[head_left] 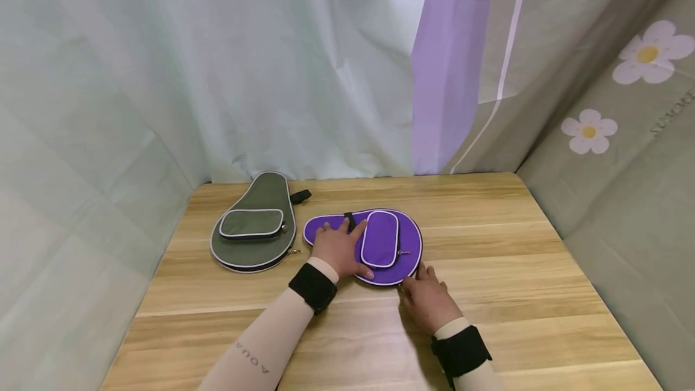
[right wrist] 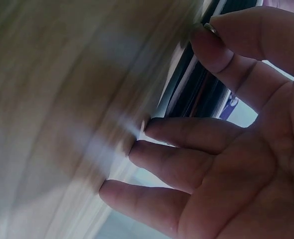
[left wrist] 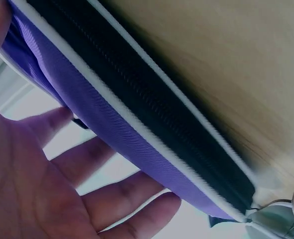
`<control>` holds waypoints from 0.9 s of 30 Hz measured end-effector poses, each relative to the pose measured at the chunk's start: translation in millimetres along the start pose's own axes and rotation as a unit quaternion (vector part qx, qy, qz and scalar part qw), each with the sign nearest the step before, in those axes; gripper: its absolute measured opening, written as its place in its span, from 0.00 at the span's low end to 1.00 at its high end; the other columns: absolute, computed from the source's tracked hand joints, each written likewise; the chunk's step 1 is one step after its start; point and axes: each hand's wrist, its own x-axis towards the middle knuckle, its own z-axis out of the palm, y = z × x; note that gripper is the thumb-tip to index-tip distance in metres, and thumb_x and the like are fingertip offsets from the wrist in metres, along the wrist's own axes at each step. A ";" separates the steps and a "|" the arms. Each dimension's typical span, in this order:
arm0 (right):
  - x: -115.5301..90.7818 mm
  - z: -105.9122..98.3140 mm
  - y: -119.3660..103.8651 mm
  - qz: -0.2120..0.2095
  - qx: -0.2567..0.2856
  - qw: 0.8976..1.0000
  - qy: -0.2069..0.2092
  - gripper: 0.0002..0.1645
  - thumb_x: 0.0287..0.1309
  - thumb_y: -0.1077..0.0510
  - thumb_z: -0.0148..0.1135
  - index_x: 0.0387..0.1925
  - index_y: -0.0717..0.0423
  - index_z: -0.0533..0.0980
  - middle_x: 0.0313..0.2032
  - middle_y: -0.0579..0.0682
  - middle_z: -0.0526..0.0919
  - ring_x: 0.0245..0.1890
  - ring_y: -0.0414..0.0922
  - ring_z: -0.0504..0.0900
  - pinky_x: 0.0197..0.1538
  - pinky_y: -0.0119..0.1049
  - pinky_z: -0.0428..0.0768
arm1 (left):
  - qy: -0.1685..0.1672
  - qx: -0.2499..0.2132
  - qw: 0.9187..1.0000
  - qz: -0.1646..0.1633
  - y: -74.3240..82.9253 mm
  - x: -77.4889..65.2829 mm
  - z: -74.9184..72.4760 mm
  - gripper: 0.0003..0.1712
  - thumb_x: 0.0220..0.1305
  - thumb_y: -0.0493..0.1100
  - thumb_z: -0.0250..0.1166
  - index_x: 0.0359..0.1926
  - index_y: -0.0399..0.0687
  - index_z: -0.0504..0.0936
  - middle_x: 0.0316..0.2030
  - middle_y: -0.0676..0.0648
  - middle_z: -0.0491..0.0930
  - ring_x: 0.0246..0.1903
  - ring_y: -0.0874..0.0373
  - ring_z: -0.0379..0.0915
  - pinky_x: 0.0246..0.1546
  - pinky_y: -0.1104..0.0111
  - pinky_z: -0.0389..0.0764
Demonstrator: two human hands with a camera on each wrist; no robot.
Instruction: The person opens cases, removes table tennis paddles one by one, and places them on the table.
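Observation:
A purple table tennis paddle case (head_left: 409, 231) lies flat on the table, its narrow end pointing left and its white-trimmed pocket (head_left: 380, 239) facing up. Fingers spread, my left hand (head_left: 338, 251) rests across the case between the narrow end and the pocket. The left wrist view shows the dark zipper band (left wrist: 137, 94) along the near side, closed where it shows. At the round end's near right edge, my right hand (head_left: 431, 303) pinches the small metal zipper pull (right wrist: 211, 29) between thumb and index finger. Its other fingertips touch the tabletop.
A grey-green paddle case (head_left: 268, 195) with its own pocket lies to the left, close to the purple one's narrow end, a black strap (head_left: 301, 197) sticking out at its right. Curtains (head_left: 304, 77) hang behind and on both sides of the wooden table (head_left: 488, 216).

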 end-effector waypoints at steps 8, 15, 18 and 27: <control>0.9 2.0 -2.8 0.007 0.001 1.000 0.006 0.17 0.75 0.55 0.70 0.27 0.48 0.78 0.72 0.85 0.76 0.73 0.87 0.75 0.61 0.91 0.76 | 0.004 0.068 0.996 -0.054 29.4 -14.7 -1.1 0.80 0.50 0.96 0.67 0.92 0.55 0.59 0.80 0.27 0.74 0.55 0.34 0.94 0.69 0.38 0.86; 1.9 4.0 -3.9 -0.003 -0.007 1.000 0.017 0.18 0.74 0.54 0.71 0.26 0.47 0.77 0.70 0.86 0.77 0.71 0.88 0.77 0.58 0.92 0.77 | 0.018 0.124 0.986 -0.111 53.9 -21.0 5.7 0.78 0.53 0.98 0.58 0.91 0.53 0.62 0.77 0.27 0.78 0.51 0.37 0.95 0.49 0.43 0.92; 2.1 5.4 -3.2 -0.006 -0.011 1.000 0.020 0.17 0.75 0.54 0.69 0.27 0.45 0.78 0.69 0.85 0.78 0.71 0.87 0.77 0.57 0.92 0.78 | 0.036 0.140 0.982 -0.122 62.0 -23.5 9.1 0.78 0.54 0.99 0.54 0.89 0.49 0.65 0.73 0.27 0.82 0.43 0.39 0.96 0.44 0.44 0.93; 1.1 0.6 3.1 0.002 0.011 1.000 -0.002 0.19 0.77 0.51 0.66 0.25 0.42 0.74 0.73 0.84 0.76 0.74 0.86 0.75 0.61 0.92 0.76 | 0.040 0.011 0.999 -0.022 21.6 -38.4 -29.7 0.55 0.60 0.79 0.78 0.77 0.52 0.81 0.58 0.38 0.92 0.50 0.37 0.94 0.49 0.45 0.93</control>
